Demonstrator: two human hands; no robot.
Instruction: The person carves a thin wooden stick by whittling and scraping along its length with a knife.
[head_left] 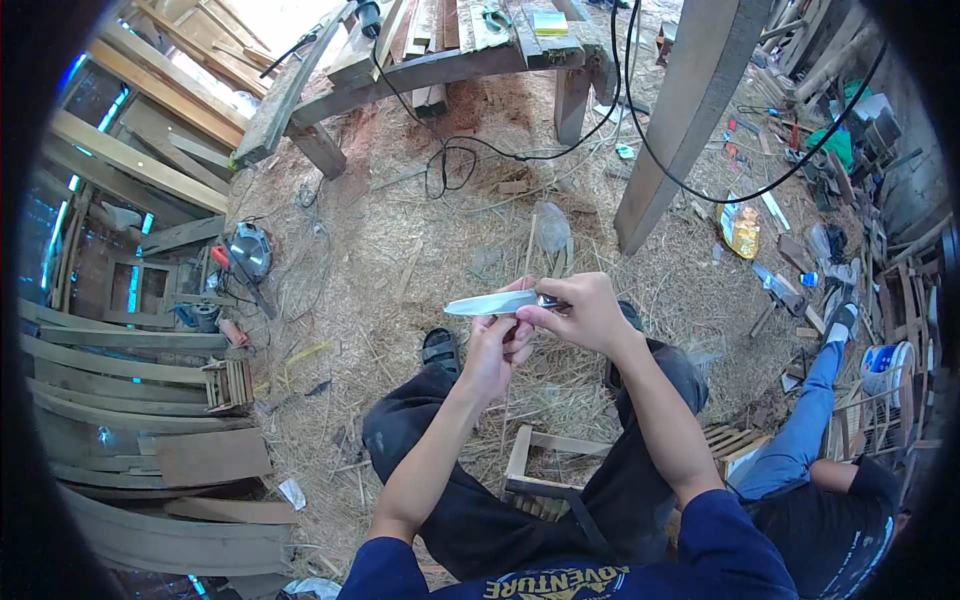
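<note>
One knife [505, 301] was in the right hand [588, 312], clamped on its dark handle [546, 300]; its long, pale, shiny blade [478, 305] pointed left, just above the fingers of the left hand [488, 352]. The two hands were close together, the left closed on one thin strip [531, 245] jutting past the blade. Beyond lay one clear bag [551, 228], its contents indistinct. One white bucket [885, 368] stood far right, near one person [800, 450]; one saw [250, 252] lay left, one worktop [430, 72] ahead.

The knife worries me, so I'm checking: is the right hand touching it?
Touching. The head view shows the right hand gripping the knife by its handle.
</note>
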